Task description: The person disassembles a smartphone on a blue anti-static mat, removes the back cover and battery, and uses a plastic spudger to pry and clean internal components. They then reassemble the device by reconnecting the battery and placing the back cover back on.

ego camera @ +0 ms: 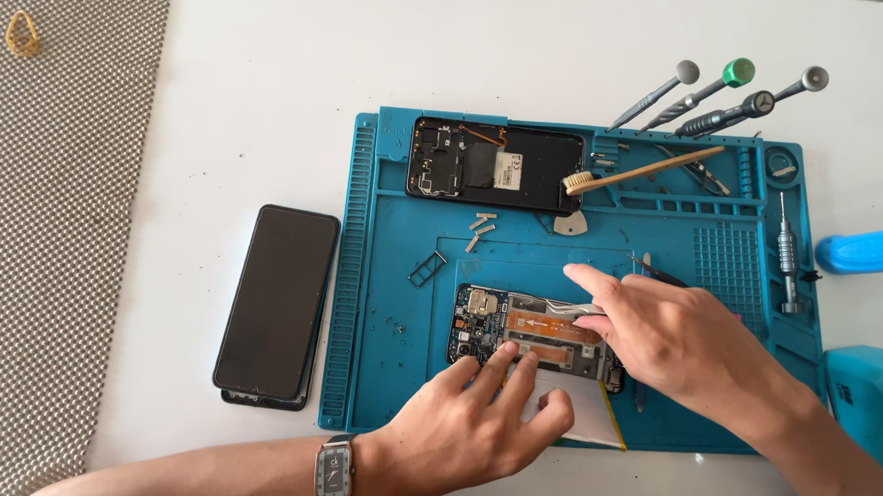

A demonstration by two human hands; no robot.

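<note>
- Open phone (517, 334) lies low in the centre of the frame on the blue mat (382, 275), its boards and an orange flex showing
- Left hand (479, 425) comes up from the bottom edge, fingers spread and pressing flat on the phone's lower edge and on the white sheet (592, 420) beneath it; it grips nothing
- Right hand (678, 335) enters from the lower right, closed round metal tweezers (571, 307) whose tips rest on the phone's top edge; forefinger points toward upper left
- The right hand covers the phone's right end, and the left fingers hide part of its lower edge
- Back cover (496, 167) sits at the top of the mat, a wooden brush (640, 170) leaning on its right corner, a grey pick (571, 223) just below
- Small metal strips (479, 225) and a SIM tray (426, 268) lie between cover and phone
- Three screwdrivers (721, 96) fan out at upper right; another driver (789, 255) stands along the mat's right side
- Black screen (275, 306) rests on the white table left of the mat
- Woven grey mat (51, 215) fills the left edge
- Watch (334, 469) on the left wrist
</note>
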